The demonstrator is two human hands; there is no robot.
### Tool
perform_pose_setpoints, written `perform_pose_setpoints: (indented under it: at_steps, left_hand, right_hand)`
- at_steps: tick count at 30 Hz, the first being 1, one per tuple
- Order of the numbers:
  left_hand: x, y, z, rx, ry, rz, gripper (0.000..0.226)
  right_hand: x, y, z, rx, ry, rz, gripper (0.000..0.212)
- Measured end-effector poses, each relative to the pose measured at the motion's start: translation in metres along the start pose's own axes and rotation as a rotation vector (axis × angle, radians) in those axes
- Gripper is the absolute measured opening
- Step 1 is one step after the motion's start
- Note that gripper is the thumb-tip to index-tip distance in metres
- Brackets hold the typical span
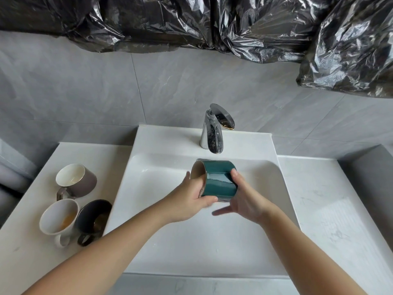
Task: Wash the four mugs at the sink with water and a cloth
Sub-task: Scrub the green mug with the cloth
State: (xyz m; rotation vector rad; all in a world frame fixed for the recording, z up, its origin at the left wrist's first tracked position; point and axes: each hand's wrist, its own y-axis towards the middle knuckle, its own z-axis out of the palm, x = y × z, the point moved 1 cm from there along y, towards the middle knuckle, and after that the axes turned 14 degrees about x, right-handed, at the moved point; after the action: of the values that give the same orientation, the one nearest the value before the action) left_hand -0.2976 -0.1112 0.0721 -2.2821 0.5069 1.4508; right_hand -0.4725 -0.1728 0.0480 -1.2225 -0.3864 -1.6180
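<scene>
A dark green mug [219, 177] lies on its side over the white sink basin [161, 184], just below the faucet, its mouth facing left. My left hand [187, 201] has fingers inside the mouth and its thumb under the mug's rim. My right hand [244, 199] grips the mug's base end, thumb on top. On the left counter stand three more mugs: a brown-grey one [78, 179], a white one [57, 220] with orange residue inside, and a black one [93, 218]. No cloth is in view.
The chrome faucet [213, 130] stands behind the basin with no water visibly running. White counter [331, 209] stretches to the right of the sink. Grey tiled wall behind, with black plastic sheeting [212, 24] hanging above it.
</scene>
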Motion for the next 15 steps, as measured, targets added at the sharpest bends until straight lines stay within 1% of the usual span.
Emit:
perform_pose_setpoints:
  at_steps: [1,2,3,4,5,6,9,10,11,13,15]
  left_hand:
    - [0.003,0.001,-0.001,0.016,0.180,-0.011,0.055]
    - [0.004,0.002,-0.001,0.040,0.307,-0.026,0.057]
    - [0.005,0.004,0.000,0.062,0.365,-0.036,0.058]
    - [0.005,0.005,0.001,0.075,0.362,-0.044,0.059]
    - [0.006,0.005,0.003,0.073,0.298,-0.052,0.060]
    - [0.006,0.004,0.006,0.065,0.173,-0.060,0.059]
    - [0.003,0.001,0.010,0.055,-0.283,-0.075,0.045]
    - [0.001,-0.001,0.012,0.054,-0.408,-0.062,0.040]
    - [-0.001,-0.001,0.013,0.037,-0.482,-0.049,0.036]
    - [-0.003,-0.001,0.014,-0.009,-0.511,-0.033,0.033]
    - [-0.003,-0.001,0.013,-0.032,-0.485,-0.060,0.034]
  right_hand:
    - [0.000,-0.001,0.000,0.026,0.069,0.039,0.075]
    - [0.000,0.000,0.001,0.011,0.142,0.057,0.071]
    - [0.000,0.002,0.003,-0.024,0.205,0.068,0.064]
    - [-0.001,0.005,0.003,-0.081,0.248,0.069,0.056]
    - [-0.004,0.008,0.004,-0.132,0.263,0.056,0.053]
    - [-0.007,0.010,0.005,-0.159,0.233,0.038,0.053]
    - [-0.019,0.015,0.005,-0.199,0.098,-0.068,0.071]
    - [-0.021,0.013,0.004,-0.207,0.050,-0.120,0.073]
    - [-0.023,0.012,0.004,-0.209,-0.003,-0.180,0.070]
    - [-0.025,0.009,0.004,-0.192,-0.085,-0.270,0.061]
    - [-0.023,0.009,0.005,-0.156,-0.074,-0.247,0.063]
